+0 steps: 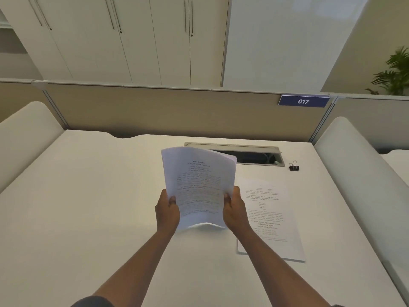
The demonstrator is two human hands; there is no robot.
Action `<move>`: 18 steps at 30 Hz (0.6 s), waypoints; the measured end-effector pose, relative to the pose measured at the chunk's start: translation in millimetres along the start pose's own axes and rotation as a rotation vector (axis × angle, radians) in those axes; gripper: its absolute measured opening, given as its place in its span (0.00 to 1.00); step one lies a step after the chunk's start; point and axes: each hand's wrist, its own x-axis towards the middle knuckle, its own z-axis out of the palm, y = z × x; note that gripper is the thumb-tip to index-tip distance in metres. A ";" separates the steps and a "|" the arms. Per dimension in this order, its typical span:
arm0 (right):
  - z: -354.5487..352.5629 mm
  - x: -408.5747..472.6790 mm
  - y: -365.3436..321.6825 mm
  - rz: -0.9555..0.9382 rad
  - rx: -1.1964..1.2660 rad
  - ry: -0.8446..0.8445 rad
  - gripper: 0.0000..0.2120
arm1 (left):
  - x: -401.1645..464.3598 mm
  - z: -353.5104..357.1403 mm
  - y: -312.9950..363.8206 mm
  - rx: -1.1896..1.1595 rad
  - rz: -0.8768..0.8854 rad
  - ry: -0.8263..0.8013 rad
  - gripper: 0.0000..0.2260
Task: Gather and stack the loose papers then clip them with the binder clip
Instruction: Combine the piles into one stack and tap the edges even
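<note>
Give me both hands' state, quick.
Left hand: gripping the papers at their left edge.
Right hand: gripping the same papers at their right edge.

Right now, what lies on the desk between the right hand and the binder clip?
In the head view, printed papers lie flat between the right hand and the binder clip.

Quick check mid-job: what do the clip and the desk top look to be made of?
Clip: looks like metal, a black painted body with thin shiny wire handles looping upward. It is small in this view, so that stays a guess.
Desk: a smooth, matte, off-white surface with soft even shading and no grain, probably laminate; the core does not show.
</note>
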 end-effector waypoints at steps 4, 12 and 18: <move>-39.7 19.5 13.1 0.083 -0.042 0.126 0.04 | 3.1 37.2 21.9 0.060 0.024 -0.128 0.06; -124.0 42.4 72.9 0.340 -0.163 0.254 0.18 | -3.7 136.2 37.1 0.268 0.003 -0.444 0.09; -147.6 51.4 115.0 0.489 -0.250 0.234 0.16 | -7.0 184.4 16.6 0.420 -0.041 -0.509 0.19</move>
